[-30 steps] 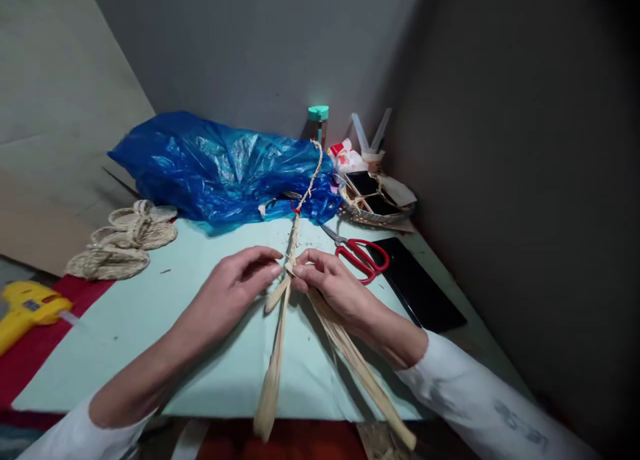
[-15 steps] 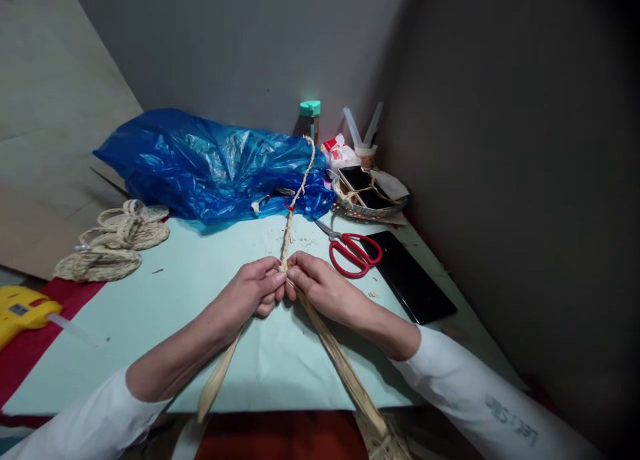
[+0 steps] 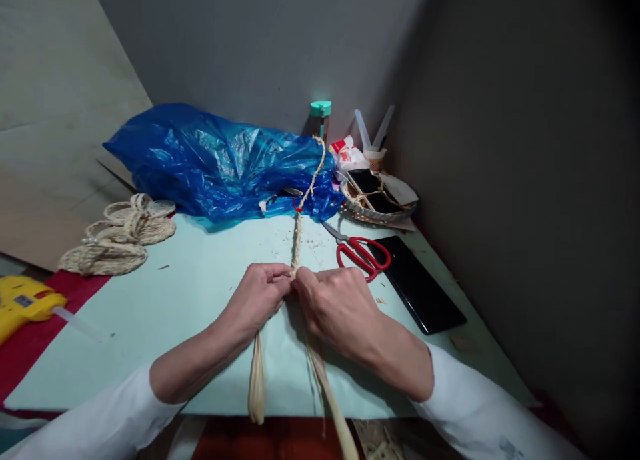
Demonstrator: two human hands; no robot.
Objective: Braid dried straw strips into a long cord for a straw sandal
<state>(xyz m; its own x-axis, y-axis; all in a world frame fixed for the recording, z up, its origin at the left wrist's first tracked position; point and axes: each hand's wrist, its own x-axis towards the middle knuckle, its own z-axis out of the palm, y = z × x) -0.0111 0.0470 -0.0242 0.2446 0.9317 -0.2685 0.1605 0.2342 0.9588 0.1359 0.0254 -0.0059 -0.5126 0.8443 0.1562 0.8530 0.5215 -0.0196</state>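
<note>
A thin braided straw cord runs from the blue plastic bag toward me across the pale green sheet. My left hand and my right hand meet knuckle to knuckle at the cord's near end, both closed on it. Two loose flat straw strips hang down from my fists, the left strip below my left hand and the right strip below my right hand, past the table's front edge.
A crumpled blue plastic bag lies at the back. Red-handled scissors and a black phone lie to the right, a small basket behind them. Coiled braided straw and a yellow glue gun are at the left.
My hands have closed tighter together at the braid's end. The left strip swung from slanting out left to hanging straight down, and my right hand turned over the cord.
</note>
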